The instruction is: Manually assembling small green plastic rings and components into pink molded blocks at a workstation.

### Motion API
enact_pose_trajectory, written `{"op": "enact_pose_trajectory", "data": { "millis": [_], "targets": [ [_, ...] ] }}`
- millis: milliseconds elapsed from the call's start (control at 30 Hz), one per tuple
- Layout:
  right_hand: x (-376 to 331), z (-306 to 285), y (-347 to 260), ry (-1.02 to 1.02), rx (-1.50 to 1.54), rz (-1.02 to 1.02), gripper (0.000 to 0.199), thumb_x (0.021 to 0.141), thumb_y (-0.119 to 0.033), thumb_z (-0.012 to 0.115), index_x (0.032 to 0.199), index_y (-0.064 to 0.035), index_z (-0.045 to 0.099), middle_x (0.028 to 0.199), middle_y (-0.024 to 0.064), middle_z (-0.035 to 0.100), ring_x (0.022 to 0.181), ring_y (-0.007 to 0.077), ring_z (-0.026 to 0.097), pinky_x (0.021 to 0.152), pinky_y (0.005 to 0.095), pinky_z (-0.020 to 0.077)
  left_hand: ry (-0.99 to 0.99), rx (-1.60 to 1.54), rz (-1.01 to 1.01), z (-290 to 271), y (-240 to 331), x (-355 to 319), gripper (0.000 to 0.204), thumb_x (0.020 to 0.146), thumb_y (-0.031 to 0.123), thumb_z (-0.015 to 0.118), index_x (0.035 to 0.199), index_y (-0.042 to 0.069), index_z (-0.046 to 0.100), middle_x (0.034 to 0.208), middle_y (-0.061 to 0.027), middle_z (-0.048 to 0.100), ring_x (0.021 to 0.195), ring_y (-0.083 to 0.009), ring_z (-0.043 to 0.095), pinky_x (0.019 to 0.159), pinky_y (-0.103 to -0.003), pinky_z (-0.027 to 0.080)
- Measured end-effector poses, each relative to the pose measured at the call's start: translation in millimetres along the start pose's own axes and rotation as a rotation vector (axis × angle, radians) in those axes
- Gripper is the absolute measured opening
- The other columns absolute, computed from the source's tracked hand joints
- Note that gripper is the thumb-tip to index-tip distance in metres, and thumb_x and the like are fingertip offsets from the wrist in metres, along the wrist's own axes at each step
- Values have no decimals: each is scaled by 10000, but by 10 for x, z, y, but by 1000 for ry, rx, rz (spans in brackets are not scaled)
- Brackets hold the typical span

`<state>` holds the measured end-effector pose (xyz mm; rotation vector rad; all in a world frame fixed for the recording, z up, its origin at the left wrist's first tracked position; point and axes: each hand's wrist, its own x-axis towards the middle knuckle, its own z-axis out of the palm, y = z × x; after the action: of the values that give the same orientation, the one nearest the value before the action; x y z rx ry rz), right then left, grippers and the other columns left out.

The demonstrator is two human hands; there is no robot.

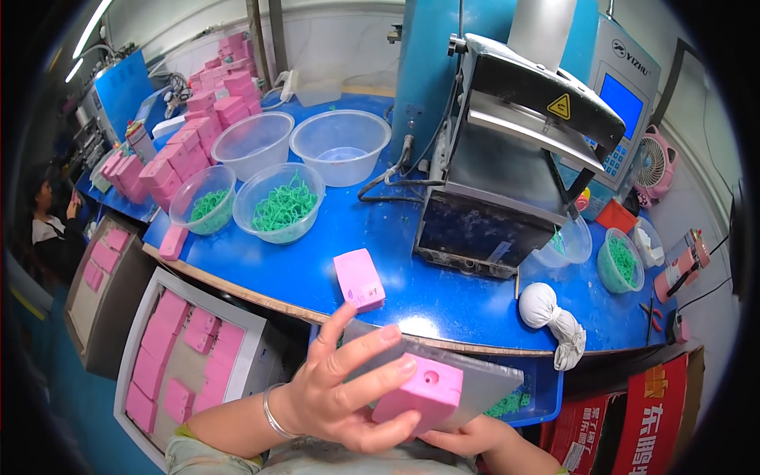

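My left hand point(348, 388), with a silver bangle at its wrist, grips a pink block point(431, 388) between thumb and fingers; a round hole shows in its top face. Behind the block is a tilted grey plate point(495, 383) at the table's front edge. My right hand point(471, 436) is closed low beside the block and the plate's near edge; its fingertips are partly hidden, so its exact hold is unclear. Another pink block point(359, 277) lies on the blue table just beyond my left fingers. Below the plate, a blue tray point(548, 404) holds green pieces.
A black press machine point(491, 198) stands at the back right. Clear tubs with green strands point(285, 207) sit left, before stacked pink blocks point(186, 150). A white box point(253, 336) of pink blocks stands lower left. A white cloth bundle point(542, 305) lies right. Another person point(51, 226) is far left.
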<state>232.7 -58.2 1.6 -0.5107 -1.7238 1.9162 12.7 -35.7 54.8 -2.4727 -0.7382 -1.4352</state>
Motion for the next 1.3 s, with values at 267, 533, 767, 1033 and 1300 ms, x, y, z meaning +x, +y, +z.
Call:
{"op": "enact_pose_trajectory", "data": {
  "millis": [267,533,767,1033,1300],
  "targets": [
    [-110,-24,4,-87,414,334,620,860,-3,420,1398,-25,111,1231,303,442,888,295,605,767,333,492,-170,-53,-336,-6,117,32,460,684,308,707,1108,196,569,1251,-176,441,1118,-411,440,924,-587,298],
    [-296,-207,-873,-14,1081,7,810,799,30,452,1409,-89,-68,1065,467,416,830,467,600,695,460,523,349,-546,184,-107,498,436,225,753,179,646,968,115,634,949,-137,584,889,-282,557,737,-415,480],
    [-126,-470,-1233,-31,1056,-159,721,817,-5,350,1400,-42,-73,1187,462,343,763,395,629,666,377,530,451,-581,54,80,631,478,222,709,87,638,925,136,624,856,-90,568,831,-249,550,743,-405,487],
    [226,-776,-1352,487,839,-252,579,846,-78,336,1360,82,123,1195,409,394,659,369,641,588,347,547,-148,266,-180,65,-173,89,429,597,165,725,973,49,553,949,-116,517,841,-280,491,722,-390,393],
    [407,-992,-1100,902,176,-311,418,951,-333,397,940,45,575,678,139,634,442,144,568,401,216,455,-357,144,-731,126,-606,-51,927,554,240,819,1292,-12,318,1198,-217,429,1107,-376,432,920,-424,380]
  ]
}}
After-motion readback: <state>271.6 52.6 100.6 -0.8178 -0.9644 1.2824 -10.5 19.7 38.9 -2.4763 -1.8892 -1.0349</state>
